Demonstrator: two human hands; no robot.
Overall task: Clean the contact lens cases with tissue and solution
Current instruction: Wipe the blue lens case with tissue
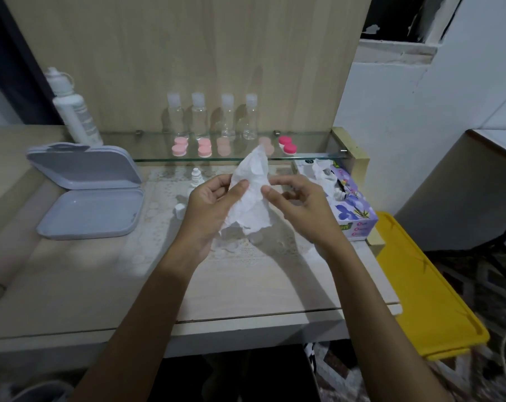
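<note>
Above the pale wooden desk (71, 285), both hands pinch a crumpled white tissue (250, 195), its long axis running near-to-far; left hand (209, 211) and right hand (299, 207) each grasp an edge; tissue-box writing unreadable.

I see both hands up over the table (71, 285): my left hand (209, 210) and right hand (299, 203) pinch a crumpled white tissue (250, 198) between them. At two o'clock sits the tissue box (353, 210); at twelve, pink lens cases (179, 147) line the glass shelf (304, 154).
</note>
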